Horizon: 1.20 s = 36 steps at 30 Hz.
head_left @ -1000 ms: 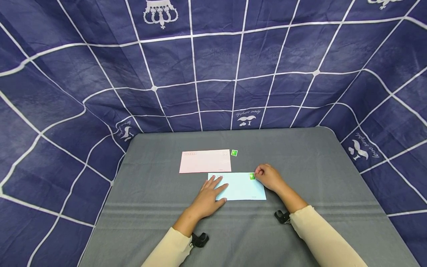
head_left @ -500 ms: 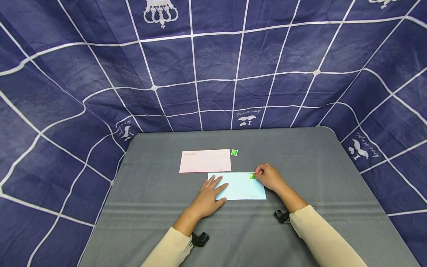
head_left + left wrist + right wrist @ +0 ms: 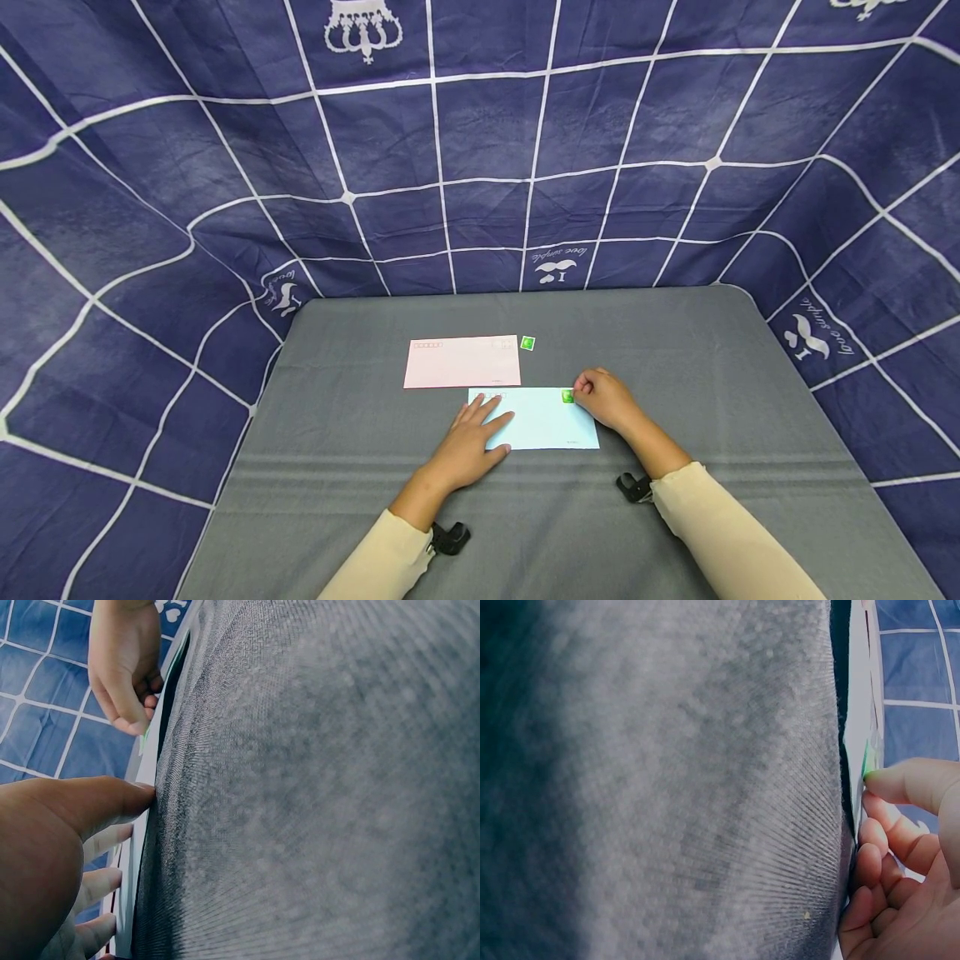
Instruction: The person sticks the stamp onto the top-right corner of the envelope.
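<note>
A light blue envelope (image 3: pixel 551 425) lies flat in front of the person. My left hand (image 3: pixel 468 443) rests on its left part with fingers spread, the thumb near the front edge. At the envelope's top right corner sits a green stamp (image 3: pixel 567 397). My right hand (image 3: pixel 606 398) pinches the stamp's right edge between thumb and index finger, the other fingers curled. From the right wrist view, the stamp (image 3: pixel 869 759) shows edge-on at the thumb tip. Behind lies a pink envelope (image 3: pixel 461 362), with a second green stamp (image 3: pixel 528 343) just right of its top right corner.
A grey cloth (image 3: pixel 360 492) covers the table. Blue curtains (image 3: pixel 480 142) with a white grid rise at the back and both sides. Black camera mounts (image 3: pixel 450 539) sit at the wrists.
</note>
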Each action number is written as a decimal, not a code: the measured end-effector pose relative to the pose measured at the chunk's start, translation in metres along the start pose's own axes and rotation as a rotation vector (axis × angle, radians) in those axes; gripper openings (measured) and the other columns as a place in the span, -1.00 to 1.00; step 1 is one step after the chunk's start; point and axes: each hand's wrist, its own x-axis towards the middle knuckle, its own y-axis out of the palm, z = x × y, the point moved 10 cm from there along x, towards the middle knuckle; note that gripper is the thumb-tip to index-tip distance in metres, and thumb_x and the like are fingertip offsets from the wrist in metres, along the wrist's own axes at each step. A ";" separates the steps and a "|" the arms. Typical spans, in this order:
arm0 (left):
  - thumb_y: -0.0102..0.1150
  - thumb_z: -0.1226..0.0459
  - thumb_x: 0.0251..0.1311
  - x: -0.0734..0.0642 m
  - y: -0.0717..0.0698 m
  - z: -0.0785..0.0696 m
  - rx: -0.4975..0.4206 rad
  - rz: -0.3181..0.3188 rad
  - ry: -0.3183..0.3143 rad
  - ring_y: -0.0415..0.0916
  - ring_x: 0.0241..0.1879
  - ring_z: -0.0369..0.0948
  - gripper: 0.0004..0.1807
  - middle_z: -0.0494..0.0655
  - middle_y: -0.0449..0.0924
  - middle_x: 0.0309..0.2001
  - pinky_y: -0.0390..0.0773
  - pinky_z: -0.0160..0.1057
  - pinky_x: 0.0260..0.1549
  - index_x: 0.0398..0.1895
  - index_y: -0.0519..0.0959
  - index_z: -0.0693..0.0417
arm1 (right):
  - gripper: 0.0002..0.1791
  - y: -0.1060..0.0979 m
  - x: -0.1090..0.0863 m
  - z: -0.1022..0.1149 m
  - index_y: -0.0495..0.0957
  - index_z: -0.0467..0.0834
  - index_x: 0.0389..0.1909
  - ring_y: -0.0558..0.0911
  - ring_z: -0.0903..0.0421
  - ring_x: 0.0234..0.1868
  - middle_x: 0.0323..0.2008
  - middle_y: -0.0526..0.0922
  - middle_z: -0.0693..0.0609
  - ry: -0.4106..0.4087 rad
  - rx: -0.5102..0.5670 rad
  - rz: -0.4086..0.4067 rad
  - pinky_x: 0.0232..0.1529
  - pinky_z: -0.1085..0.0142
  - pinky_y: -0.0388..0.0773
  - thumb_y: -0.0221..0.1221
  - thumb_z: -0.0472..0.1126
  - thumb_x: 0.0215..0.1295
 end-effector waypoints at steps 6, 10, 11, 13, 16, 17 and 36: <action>0.16 0.03 0.38 0.000 0.000 0.000 0.001 0.004 -0.003 -0.03 0.61 0.14 -0.40 0.02 0.15 0.58 0.01 0.24 0.53 0.46 0.41 -0.11 | -0.92 0.000 -0.001 0.000 0.56 -0.15 -0.38 0.45 0.12 -0.37 -0.40 0.49 0.00 -0.004 0.006 0.001 -0.29 0.29 0.34 0.20 -0.23 0.28; 0.16 0.03 0.38 0.000 -0.002 -0.001 0.005 0.003 -0.003 -0.03 0.60 0.15 -0.41 0.02 0.16 0.58 0.01 0.24 0.52 0.46 0.41 -0.11 | -0.93 -0.001 -0.001 0.001 0.56 -0.15 -0.37 0.45 0.12 -0.37 -0.39 0.50 0.00 -0.003 0.007 -0.005 -0.28 0.29 0.34 0.20 -0.23 0.26; 0.17 0.03 0.38 0.000 -0.002 -0.001 0.005 0.003 -0.004 -0.03 0.60 0.15 -0.40 0.02 0.16 0.58 0.01 0.24 0.52 0.46 0.41 -0.11 | -0.93 -0.002 -0.001 0.001 0.56 -0.15 -0.37 0.45 0.12 -0.37 -0.39 0.50 0.00 -0.002 0.007 -0.007 -0.28 0.29 0.34 0.20 -0.23 0.26; 0.17 0.03 0.38 0.000 -0.002 -0.001 0.005 0.003 -0.004 -0.02 0.60 0.15 -0.40 0.03 0.16 0.58 0.02 0.24 0.52 0.46 0.41 -0.11 | -0.93 -0.002 -0.001 0.002 0.56 -0.15 -0.36 0.45 0.12 -0.37 -0.38 0.50 0.00 -0.003 0.005 -0.007 -0.28 0.29 0.34 0.19 -0.23 0.26; 0.18 0.04 0.37 0.000 -0.002 0.000 0.007 -0.002 -0.004 -0.01 0.60 0.16 -0.40 0.04 0.17 0.58 0.03 0.25 0.52 0.45 0.42 -0.10 | -0.91 -0.002 -0.002 0.002 0.56 -0.16 -0.36 0.46 0.12 -0.36 -0.38 0.50 -0.01 0.000 0.012 -0.008 -0.28 0.30 0.34 0.19 -0.22 0.29; 0.18 0.04 0.37 0.000 -0.002 0.000 0.007 -0.004 -0.004 -0.01 0.60 0.16 -0.40 0.04 0.17 0.57 0.04 0.25 0.51 0.45 0.42 -0.10 | -0.90 -0.003 -0.002 0.002 0.56 -0.16 -0.36 0.46 0.12 -0.36 -0.38 0.50 -0.01 0.000 0.016 -0.008 -0.28 0.30 0.35 0.19 -0.21 0.31; 0.32 0.00 0.25 -0.001 -0.006 0.004 -0.007 -0.058 -0.075 0.02 0.57 0.20 -0.42 0.17 0.27 0.47 0.18 0.24 0.46 0.33 0.53 -0.10 | -0.81 -0.007 -0.004 -0.007 0.62 -0.23 -0.20 0.55 0.14 -0.28 -0.29 0.64 -0.07 0.025 0.169 0.000 -0.18 0.29 0.46 0.10 -0.20 0.46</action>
